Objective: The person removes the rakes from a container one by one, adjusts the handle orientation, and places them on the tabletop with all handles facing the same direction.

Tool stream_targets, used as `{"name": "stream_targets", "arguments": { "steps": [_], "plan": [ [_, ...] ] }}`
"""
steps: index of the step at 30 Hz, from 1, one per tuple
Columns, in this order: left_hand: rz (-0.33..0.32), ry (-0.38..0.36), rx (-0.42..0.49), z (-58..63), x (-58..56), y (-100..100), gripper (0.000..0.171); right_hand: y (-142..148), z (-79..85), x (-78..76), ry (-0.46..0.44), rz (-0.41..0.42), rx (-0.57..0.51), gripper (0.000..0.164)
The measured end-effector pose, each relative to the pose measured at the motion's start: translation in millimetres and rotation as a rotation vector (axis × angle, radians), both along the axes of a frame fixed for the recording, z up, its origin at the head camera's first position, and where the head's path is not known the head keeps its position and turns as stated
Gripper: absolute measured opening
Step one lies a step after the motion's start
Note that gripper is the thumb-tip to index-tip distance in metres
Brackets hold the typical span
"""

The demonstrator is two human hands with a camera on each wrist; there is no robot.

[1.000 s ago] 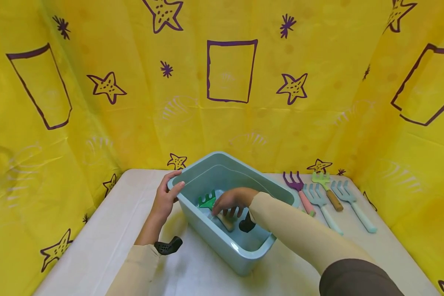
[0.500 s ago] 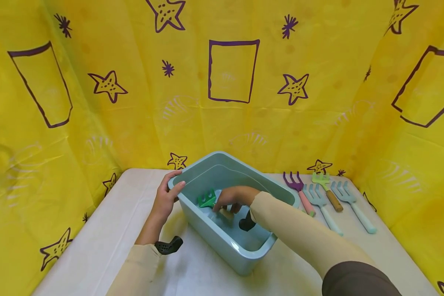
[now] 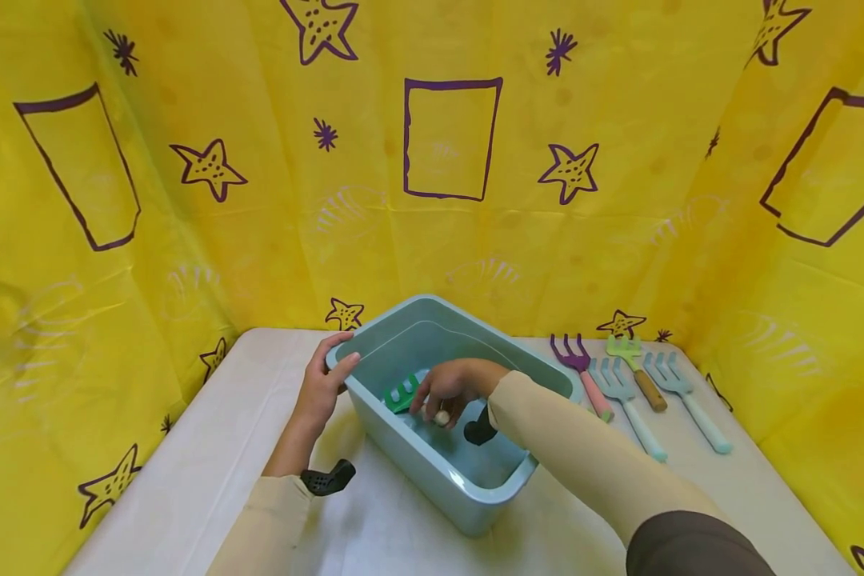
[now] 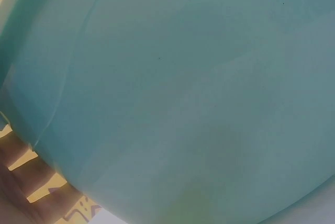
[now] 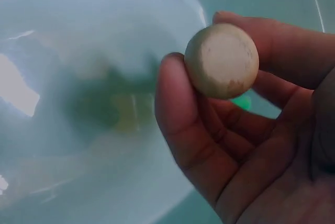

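Note:
A pale blue plastic tub (image 3: 396, 444) stands at an angle on the table. My left hand (image 3: 322, 388) grips its left corner, thumb over the rim and fingers outside; the left wrist view shows these fingers (image 4: 34, 179) beside the blue wall. Inside the tub, my right hand (image 3: 452, 386) pinches the wooden handle (image 5: 222, 62) of a green garden hand fork (image 3: 400, 394) between thumb and fingers. The round handle end faces the right wrist camera. The fork's tines lie toward the tub's left wall, and the hand covers its neck.
Right of the tub lie a purple hand fork with a pink handle (image 3: 596, 396), a light green fork with a wooden handle (image 3: 651, 390) and two pale blue forks, one nearer (image 3: 637, 420), one farther right (image 3: 702, 420). A yellow patterned curtain (image 3: 446, 256) encloses the table (image 3: 245, 448).
The green fork's handle end has tipped up and toward the camera as my right hand closed round it and rose slightly. My left hand keeps its place on the rim.

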State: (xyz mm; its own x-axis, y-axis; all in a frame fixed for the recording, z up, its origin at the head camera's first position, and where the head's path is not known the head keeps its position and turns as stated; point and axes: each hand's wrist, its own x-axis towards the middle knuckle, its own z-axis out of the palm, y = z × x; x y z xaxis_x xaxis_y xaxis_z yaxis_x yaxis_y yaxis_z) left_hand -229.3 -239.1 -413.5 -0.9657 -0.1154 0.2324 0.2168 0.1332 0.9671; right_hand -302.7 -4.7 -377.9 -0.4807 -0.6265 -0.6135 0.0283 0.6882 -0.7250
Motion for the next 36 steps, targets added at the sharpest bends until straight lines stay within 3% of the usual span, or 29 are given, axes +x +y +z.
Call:
{"name": "stream_targets", "arguments": {
  "steps": [7, 12, 16, 23, 30, 36],
  "plan": [
    [-0.003, -0.02, 0.014, -0.3, 0.9, -0.6, 0.046, 4.4, 4.7, -10.8, -0.031, 0.044, -0.123, 0.036],
    [-0.012, -0.033, 0.018, 12.0, 11.5, 4.5, 0.049, 8.9, 13.3, -15.6, -0.011, 0.036, -0.219, 0.034],
    [-0.01, -0.034, -0.004, 22.8, 20.2, 10.4, 0.05, 15.7, 21.1, -18.6, 0.001, 0.005, -0.306, 0.036],
    [-0.01, -0.043, -0.016, 28.0, 19.3, 12.9, 0.048, 25.9, 35.9, -19.8, 0.057, -0.057, -0.459, 0.043],
    [-0.001, -0.011, -0.011, 6.5, -2.3, 0.9, 0.048, 28.3, 51.9, -19.5, 0.092, -0.084, -0.587, 0.047],
    [0.007, -0.003, -0.005, 1.0, -2.0, 0.3, 0.048, 32.4, 61.5, -16.3, 0.114, -0.147, -0.676, 0.042]
  ]
}}
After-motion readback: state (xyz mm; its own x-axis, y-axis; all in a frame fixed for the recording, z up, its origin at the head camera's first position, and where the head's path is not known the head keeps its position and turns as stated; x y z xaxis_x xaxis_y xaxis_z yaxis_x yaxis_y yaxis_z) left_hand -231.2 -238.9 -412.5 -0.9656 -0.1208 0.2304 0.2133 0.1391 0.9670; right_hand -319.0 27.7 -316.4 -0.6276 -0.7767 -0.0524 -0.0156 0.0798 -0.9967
